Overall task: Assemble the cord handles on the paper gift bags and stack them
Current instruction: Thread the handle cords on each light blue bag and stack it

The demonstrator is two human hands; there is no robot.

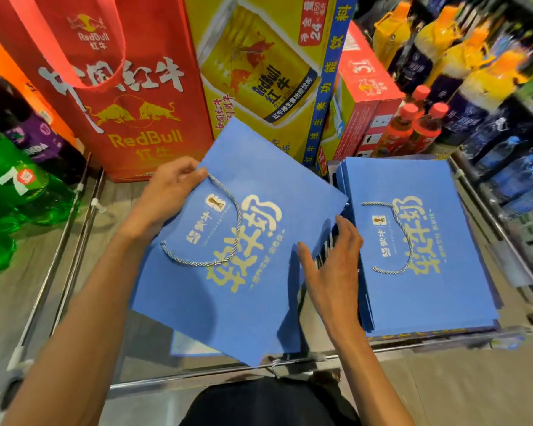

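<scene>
Two hands on one bag (259, 302) — gripped at its top edge by the left hand (166, 195), thumb and curled fingers pinching the paper right beside one end of the cord (236, 232); touched at its right edge by the right hand (333, 265), fingers straight, spread, holding nothing. Hung tilted, just left of the stack (428, 256) and over other bags (197, 345) lying flat beneath. Seemed ready for stacking, with the cord looped across the shown face; could not tell about the far face, hidden. Likely trouble from here: landing askew on the stack, thanks to that tilt and a one-sided grip; trapping the loose loop under the bag, or snagging it on the top cord of the stack; nudging the stack's fanned left edge with the flat hand — enough to slide a few bags off square.
</scene>
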